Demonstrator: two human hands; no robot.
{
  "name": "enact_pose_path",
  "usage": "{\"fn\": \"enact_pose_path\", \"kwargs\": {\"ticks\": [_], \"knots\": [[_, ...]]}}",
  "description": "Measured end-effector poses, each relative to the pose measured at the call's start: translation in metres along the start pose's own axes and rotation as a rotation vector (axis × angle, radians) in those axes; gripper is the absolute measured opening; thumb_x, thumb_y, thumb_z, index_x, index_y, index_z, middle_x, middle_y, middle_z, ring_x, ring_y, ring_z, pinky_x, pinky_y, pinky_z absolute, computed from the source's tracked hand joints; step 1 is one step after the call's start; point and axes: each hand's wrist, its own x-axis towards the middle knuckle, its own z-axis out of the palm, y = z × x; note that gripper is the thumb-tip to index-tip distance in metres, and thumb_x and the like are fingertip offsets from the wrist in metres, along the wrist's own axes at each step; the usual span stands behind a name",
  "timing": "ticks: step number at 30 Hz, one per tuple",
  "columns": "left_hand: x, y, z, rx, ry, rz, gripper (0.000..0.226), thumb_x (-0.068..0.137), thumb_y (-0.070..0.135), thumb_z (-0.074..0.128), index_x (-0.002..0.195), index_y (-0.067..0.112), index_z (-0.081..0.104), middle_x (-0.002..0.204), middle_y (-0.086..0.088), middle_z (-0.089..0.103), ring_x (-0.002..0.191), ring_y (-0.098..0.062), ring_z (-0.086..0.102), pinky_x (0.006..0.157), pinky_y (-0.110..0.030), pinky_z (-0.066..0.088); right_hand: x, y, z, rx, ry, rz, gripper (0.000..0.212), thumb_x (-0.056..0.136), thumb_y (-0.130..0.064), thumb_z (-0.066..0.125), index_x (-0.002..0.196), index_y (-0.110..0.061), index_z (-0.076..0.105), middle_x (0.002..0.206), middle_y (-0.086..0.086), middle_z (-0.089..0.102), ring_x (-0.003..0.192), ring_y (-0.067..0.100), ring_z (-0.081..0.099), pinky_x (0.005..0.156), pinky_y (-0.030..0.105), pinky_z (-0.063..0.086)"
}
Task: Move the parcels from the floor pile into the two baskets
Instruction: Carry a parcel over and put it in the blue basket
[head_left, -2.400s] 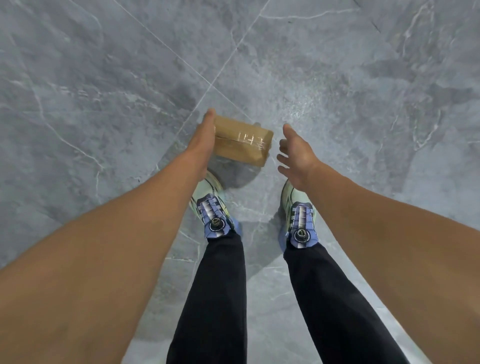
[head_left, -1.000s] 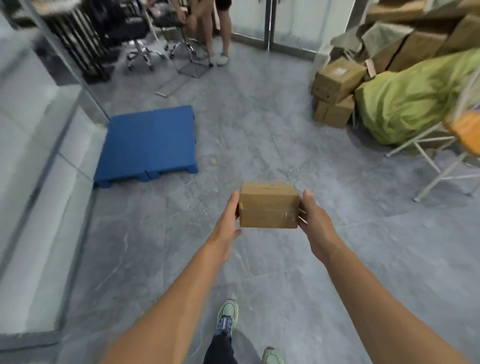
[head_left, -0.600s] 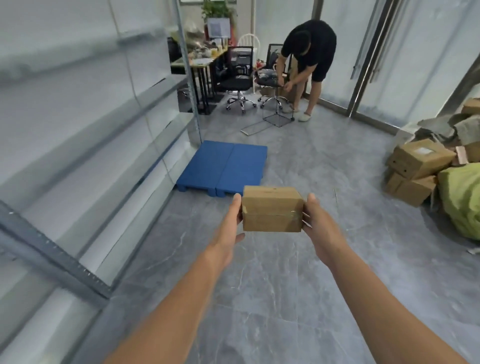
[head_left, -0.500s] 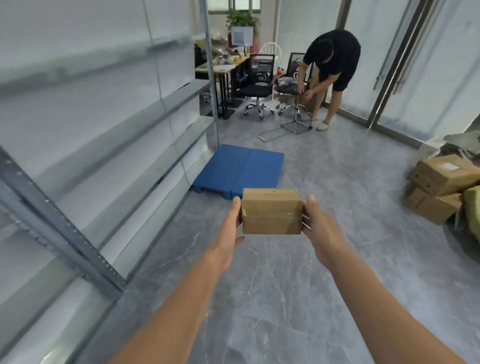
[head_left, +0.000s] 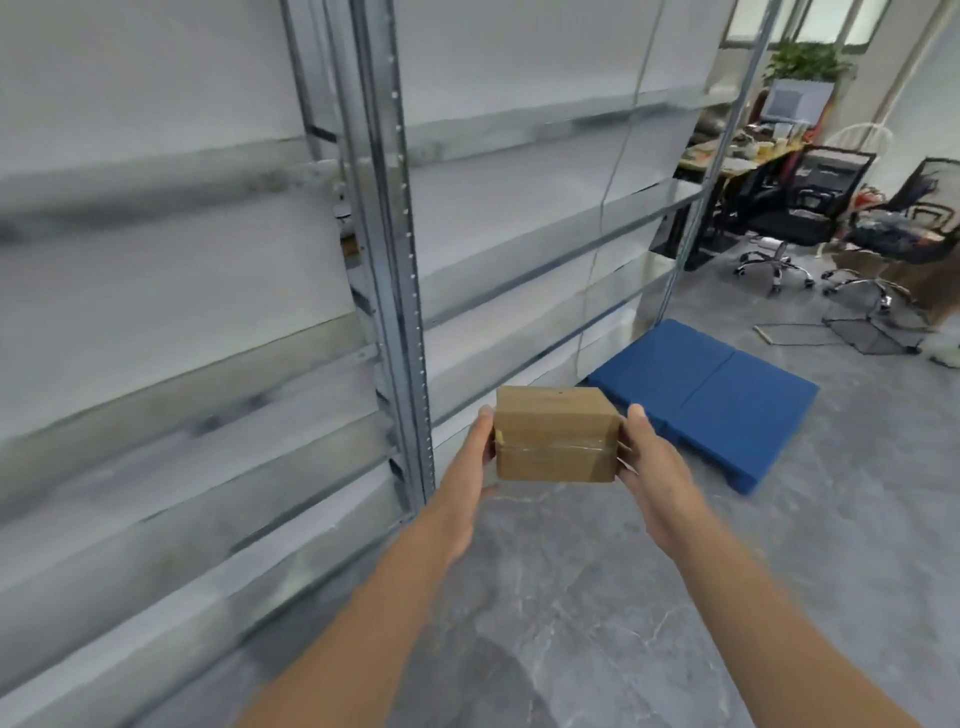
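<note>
A brown cardboard parcel (head_left: 555, 439) with clear tape across its front is carried at chest height between both hands. My left hand (head_left: 470, 467) presses flat against its left side, fingers straight and pointing up. My right hand (head_left: 649, 467) presses against its right side in the same way. The parcel is level, in front of a metal shelf upright (head_left: 395, 291). Neither the baskets nor the floor pile are in view.
Grey metal shelving (head_left: 208, 364) fills the left half, close by. A blue plastic pallet (head_left: 711, 400) lies on the grey floor ahead to the right. Black office chairs (head_left: 800, 213) and a cluttered desk (head_left: 737, 150) stand at the far right.
I lifted the parcel off the floor with both hands and turned left. The shelving now fills the view, and the person and the boxes at the right have left the frame.
</note>
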Motion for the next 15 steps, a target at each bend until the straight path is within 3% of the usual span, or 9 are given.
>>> {"fn": "enact_pose_path", "kwargs": {"ticks": [3,6,7,10,13,15], "knots": [[-0.019,-0.001,-0.05,-0.049,0.125,-0.019,0.067,0.087,0.088,0.034,0.141,0.053,0.056,0.144,0.023,0.059,0.138,0.0,0.048,0.119,-0.047,0.035,0.007,0.003,0.056,-0.054,-0.136,-0.004,0.051,0.108,-0.058,0.035,0.138,-0.025,0.061,0.13,-0.007,0.067,0.126,0.015,0.059,0.122,0.044,0.036],[-0.043,-0.002,-0.088,-0.106,0.262,0.005,0.045,0.103,0.068,0.027,0.121,0.048,0.063,0.113,0.036,0.068,0.108,0.015,0.061,0.103,-0.033,0.045,0.012,0.008,0.106,-0.098,-0.253,-0.02,0.055,0.108,-0.06,0.034,0.135,-0.024,0.065,0.13,-0.006,0.069,0.126,0.016,0.061,0.121,0.044,0.037],[-0.05,-0.003,-0.099,-0.125,0.308,0.005,0.044,0.105,0.066,0.026,0.122,0.048,0.062,0.115,0.036,0.068,0.109,0.015,0.061,0.104,-0.034,0.046,0.012,0.007,0.121,-0.108,-0.298,-0.03,0.05,0.109,-0.058,0.033,0.127,-0.026,0.068,0.125,-0.008,0.07,0.124,0.014,0.062,0.119,0.041,0.039],[-0.075,-0.011,-0.128,-0.153,0.443,-0.005,0.056,0.104,0.07,0.026,0.147,0.045,0.051,0.15,0.022,0.052,0.141,0.001,0.044,0.122,-0.049,0.032,0.013,0.006,0.165,-0.137,-0.434,-0.025,0.044,0.11,-0.053,0.033,0.121,-0.028,0.067,0.12,-0.008,0.071,0.117,0.01,0.064,0.111,0.037,0.044],[-0.101,-0.02,-0.148,-0.197,0.579,0.035,0.056,0.103,0.071,0.027,0.147,0.047,0.052,0.15,0.024,0.053,0.142,0.002,0.042,0.121,-0.05,0.03,0.007,0.007,0.205,-0.143,-0.591,-0.024,0.043,0.111,-0.05,0.036,0.116,-0.024,0.07,0.12,-0.004,0.073,0.107,0.008,0.067,0.097,0.031,0.05],[-0.12,-0.026,-0.154,-0.256,0.698,0.045,0.056,0.102,0.071,0.03,0.145,0.046,0.055,0.146,0.024,0.057,0.14,0.004,0.045,0.119,-0.049,0.032,-0.001,0.008,0.229,-0.174,-0.683,-0.024,0.039,0.111,-0.049,0.036,0.115,-0.027,0.067,0.117,-0.007,0.071,0.108,0.008,0.066,0.097,0.031,0.048]]}}
